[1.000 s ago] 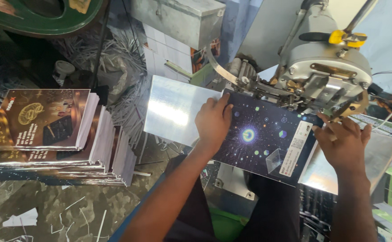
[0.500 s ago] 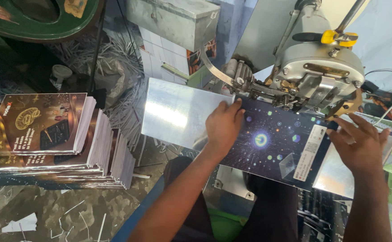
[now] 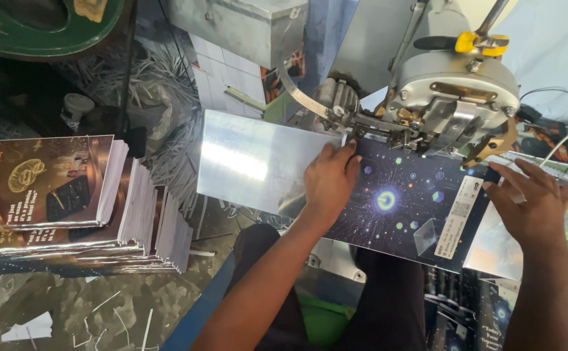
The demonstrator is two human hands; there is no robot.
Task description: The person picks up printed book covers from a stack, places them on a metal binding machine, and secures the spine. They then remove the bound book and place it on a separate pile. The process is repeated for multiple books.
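The grey stitching machine overhangs a shiny metal table, so work can slide beneath its head. A dark, star-printed booklet lies flat on that table with its top edge under the head. The left hand presses it down, fingers together and flat, steadying it. The right hand rests at its right edge, fingers spread, squaring it. A stack of finished booklets sits well apart, left.
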